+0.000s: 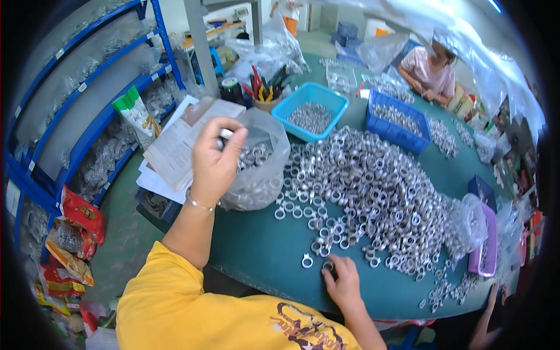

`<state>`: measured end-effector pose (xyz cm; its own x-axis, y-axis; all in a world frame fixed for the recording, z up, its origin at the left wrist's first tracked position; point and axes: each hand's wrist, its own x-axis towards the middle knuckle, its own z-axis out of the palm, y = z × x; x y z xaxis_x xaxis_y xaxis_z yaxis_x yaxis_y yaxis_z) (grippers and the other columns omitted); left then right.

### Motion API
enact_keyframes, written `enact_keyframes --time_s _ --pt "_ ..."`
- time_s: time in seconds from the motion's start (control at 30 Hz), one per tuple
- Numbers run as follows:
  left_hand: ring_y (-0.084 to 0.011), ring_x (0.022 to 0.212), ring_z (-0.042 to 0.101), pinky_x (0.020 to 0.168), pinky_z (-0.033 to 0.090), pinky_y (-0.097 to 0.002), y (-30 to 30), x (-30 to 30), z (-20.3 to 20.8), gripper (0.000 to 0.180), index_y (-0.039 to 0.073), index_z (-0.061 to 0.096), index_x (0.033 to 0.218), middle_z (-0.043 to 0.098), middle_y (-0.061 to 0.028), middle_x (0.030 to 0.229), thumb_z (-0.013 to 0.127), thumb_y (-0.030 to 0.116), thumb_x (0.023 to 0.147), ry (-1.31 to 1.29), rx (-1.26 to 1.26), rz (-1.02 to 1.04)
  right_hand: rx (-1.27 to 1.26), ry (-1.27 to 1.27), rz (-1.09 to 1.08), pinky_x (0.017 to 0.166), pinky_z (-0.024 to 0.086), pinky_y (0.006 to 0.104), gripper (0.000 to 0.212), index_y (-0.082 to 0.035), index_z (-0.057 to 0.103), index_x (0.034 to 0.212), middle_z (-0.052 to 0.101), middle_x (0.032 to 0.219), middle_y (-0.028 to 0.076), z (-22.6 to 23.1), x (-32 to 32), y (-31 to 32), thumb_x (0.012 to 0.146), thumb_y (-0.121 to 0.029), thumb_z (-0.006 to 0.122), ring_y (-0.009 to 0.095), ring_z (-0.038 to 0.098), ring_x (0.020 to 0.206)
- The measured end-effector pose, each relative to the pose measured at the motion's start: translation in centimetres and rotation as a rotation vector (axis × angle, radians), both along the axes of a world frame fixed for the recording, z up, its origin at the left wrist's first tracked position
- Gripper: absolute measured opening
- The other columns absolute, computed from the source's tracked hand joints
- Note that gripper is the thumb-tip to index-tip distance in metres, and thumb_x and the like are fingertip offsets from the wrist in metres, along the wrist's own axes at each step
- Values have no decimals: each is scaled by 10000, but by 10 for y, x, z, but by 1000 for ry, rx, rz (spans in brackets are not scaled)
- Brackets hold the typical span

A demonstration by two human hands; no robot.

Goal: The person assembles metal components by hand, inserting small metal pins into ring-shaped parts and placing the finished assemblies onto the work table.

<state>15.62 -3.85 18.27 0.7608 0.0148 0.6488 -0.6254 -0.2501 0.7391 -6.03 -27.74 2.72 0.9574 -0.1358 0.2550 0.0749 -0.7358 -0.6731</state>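
My left hand (214, 157) is raised beside an open clear plastic bag (256, 184) that holds loose metal rings. Its fingers are curled round a small silvery piece (226, 134), probably one of the rings; blur hides its shape. Low on the green table, my right hand (345, 281) has thumb and forefinger closed about a metal ring (328, 266). Another single ring (307, 261) lies flat just left of it. Beyond spreads a large heap of metal rings (373, 181), each with a small lug.
Behind the heap stand a turquoise basin (282, 111) and a blue crate (396, 139), both holding small metal parts. Papers (175, 149) lie left of the bag. A purple basket (489, 239) is at the right. Across the table sits a person in pink (431, 73). Blue shelving (87, 81) lines the left.
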Motion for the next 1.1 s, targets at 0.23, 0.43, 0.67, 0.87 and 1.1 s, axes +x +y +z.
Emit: enact_keyframes --time_s 0.23,0.43,0.67,0.87,1.1 --pt "-262 923 597 822 464 -342 10 33 -33 190 13 621 992 626 -130 986 623 121 836 200 485 -312 66 2 -7 656 501 346 203 -12 634 896 608 843 130 2 -6 -6 714 -30 722 286 611 737" --pt "-224 850 611 724 490 -303 -33 -31 -13 166 22 643 927 629 -105 947 678 3 765 -237 185 -101 80 33 -45 606 509 307 159 13 650 900 610 790 128 11 -11 -10 751 -6 701 247 633 665" --pt "-277 834 581 739 499 -345 -77 -105 -114 308 30 589 1043 554 -119 1000 714 67 763 191 380 -776 56 -49 -101 593 492 284 165 13 652 908 592 823 124 4 -9 -9 748 18 695 215 606 650" --pt "-352 952 500 824 436 -409 -86 -116 -174 366 33 550 1038 490 -146 974 688 28 699 118 691 -722 291 4 -147 589 495 259 135 6 632 815 590 839 90 3 -15 -19 717 19 724 155 596 657" --pt "-102 747 584 665 483 -231 -77 -124 -154 78 -7 648 905 592 -46 888 651 31 837 668 149 -782 874 0 -103 722 507 236 155 30 633 881 601 946 83 8 -7 -1 749 90 689 145 607 824"
